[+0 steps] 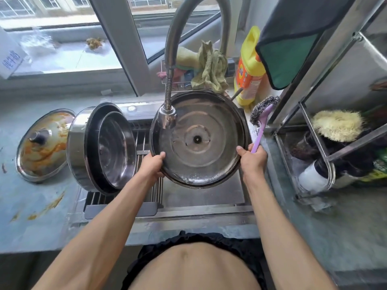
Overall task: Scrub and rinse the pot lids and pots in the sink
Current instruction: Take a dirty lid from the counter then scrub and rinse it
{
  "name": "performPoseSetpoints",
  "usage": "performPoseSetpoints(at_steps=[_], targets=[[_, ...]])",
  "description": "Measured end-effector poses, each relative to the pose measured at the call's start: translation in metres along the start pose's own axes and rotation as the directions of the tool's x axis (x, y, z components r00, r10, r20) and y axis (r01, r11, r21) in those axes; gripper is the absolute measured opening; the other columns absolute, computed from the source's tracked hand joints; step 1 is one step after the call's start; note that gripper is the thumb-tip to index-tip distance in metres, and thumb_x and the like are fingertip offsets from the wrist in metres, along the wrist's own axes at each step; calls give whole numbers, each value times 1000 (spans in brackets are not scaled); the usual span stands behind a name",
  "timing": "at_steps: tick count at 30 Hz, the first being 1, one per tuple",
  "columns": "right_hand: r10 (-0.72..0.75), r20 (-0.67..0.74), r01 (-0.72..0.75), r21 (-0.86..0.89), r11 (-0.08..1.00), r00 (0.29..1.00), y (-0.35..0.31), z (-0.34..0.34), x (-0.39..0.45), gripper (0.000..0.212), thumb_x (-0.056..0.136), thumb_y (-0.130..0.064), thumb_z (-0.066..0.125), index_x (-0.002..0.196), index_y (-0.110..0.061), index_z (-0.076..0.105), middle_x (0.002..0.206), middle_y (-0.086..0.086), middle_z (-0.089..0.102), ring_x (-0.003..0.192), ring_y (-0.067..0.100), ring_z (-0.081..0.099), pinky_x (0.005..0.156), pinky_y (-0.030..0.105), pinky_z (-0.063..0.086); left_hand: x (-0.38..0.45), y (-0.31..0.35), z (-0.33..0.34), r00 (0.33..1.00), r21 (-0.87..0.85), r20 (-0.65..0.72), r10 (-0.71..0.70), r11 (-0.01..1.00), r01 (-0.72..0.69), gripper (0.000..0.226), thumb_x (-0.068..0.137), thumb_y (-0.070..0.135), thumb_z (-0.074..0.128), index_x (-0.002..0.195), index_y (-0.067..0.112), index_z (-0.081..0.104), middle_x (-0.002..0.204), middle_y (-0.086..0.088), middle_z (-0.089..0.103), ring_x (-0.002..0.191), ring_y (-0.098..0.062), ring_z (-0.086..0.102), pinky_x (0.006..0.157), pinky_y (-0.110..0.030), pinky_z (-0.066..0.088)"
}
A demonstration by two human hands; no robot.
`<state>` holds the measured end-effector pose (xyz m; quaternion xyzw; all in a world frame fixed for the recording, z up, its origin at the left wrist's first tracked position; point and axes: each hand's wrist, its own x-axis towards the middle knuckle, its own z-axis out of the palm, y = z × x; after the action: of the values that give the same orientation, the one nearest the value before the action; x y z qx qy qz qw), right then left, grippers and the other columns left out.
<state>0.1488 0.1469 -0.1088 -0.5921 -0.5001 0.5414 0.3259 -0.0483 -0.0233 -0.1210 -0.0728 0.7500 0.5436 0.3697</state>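
Partly hidden: lid (209,130) under faucet head (167,118), far rim behind rag (211,68)

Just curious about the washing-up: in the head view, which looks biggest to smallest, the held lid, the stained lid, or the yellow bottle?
1. Held lid
2. Stained lid
3. Yellow bottle, though it stands farther away.

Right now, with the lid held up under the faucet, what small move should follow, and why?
Probably tilt the lid so the faucet head rinses the rest of its underside. Both hands grip its rim, left hand and right hand, which also holds the brush; a stained lid waits on the counter.
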Motion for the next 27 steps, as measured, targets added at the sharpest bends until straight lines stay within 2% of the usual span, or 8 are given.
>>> performPoseSetpoints(at_steps=[4, 7, 12, 14, 17, 23, 25, 27], targets=[[-79, -13, 77, -87, 993, 997, -13, -10, 2, 39, 81, -13, 78, 71, -21, 41, 70, -2, 49, 58, 15, 44, 60, 29, 41, -2, -7, 7, 996, 25, 28, -82, 996, 82, 4, 104, 11, 56, 103, 9, 59, 80, -5, 64, 63, -15, 63, 42, -28, 53], [-122, -27, 116, -161, 980, 992, -16, -16, 4, 36, 78, -17, 78, 70, -20, 42, 71, 2, 53, 62, 21, 49, 63, 34, 44, -3, -11, 6, 990, 33, 60, -131, 991, 130, 6, 101, 8, 59, 98, 4, 62, 75, -7, 65, 58, -17, 63, 45, -29, 53], [-81, -18, 75, -221, 972, 997, -12, -21, 3, 32, 76, -18, 75, 70, -19, 43, 71, 4, 55, 61, 23, 50, 57, 31, 40, -10, -12, -1, 988, 32, 81, -129, 991, 127, 22, 98, 2, 55, 79, 11, 59, 60, -2, 60, 50, -14, 57, 39, -21, 45], [-55, -16, 49, -240, 970, 998, -9, -21, 2, 34, 77, -17, 74, 68, -19, 41, 67, 2, 53, 58, 22, 49, 53, 27, 38, -16, -8, -3, 989, -9, 91, -120, 993, 121, 22, 98, 0, 53, 78, 10, 60, 58, -2, 60, 47, -13, 58, 38, -21, 47], [-16, 1, 16, -282, 959, 1000, -3, -20, 0, 33, 81, -15, 72, 68, -18, 42, 64, -1, 51, 53, 17, 49, 43, 22, 34, -24, 3, -9, 993, -77, 83, -90, 992, 96, 21, 98, 0, 52, 80, 9, 59, 60, -3, 62, 57, -16, 61, 45, -29, 57], [88, 96, -45, -381, 923, 991, 23, -12, -1, 30, 84, -14, 70, 69, -18, 44, 67, 1, 51, 66, 24, 51, 56, 29, 37, -37, 23, -18, 996, -77, 63, 67, 995, -62, 16, 96, -2, 53, 95, 14, 57, 70, -5, 65, 51, -14, 65, 45, -31, 55], [124, 159, -40, -450, 892, 979, 31, -8, -5, 20, 85, -15, 70, 76, -14, 52, 73, 7, 58, 65, 25, 56, 54, 29, 42, -38, 24, -20, 994, -39, 54, 97, 995, -95, 22, 92, -6, 52, 98, 14, 58, 76, -6, 66, 57, -17, 64, 51, -33, 57], [172, 211, -45, -500, 865, 962, 37, -6, -9, 13, 90, -18, 67, 93, -8, 59, 80, 10, 63, 57, 25, 62, 41, 28, 48, -38, 22, -20, 991, 8, 25, 129, 992, -129, 26, 86, -9, 50, 97, 14, 56, 78, -9, 62, 56, -19, 60, 50, -32, 54]])
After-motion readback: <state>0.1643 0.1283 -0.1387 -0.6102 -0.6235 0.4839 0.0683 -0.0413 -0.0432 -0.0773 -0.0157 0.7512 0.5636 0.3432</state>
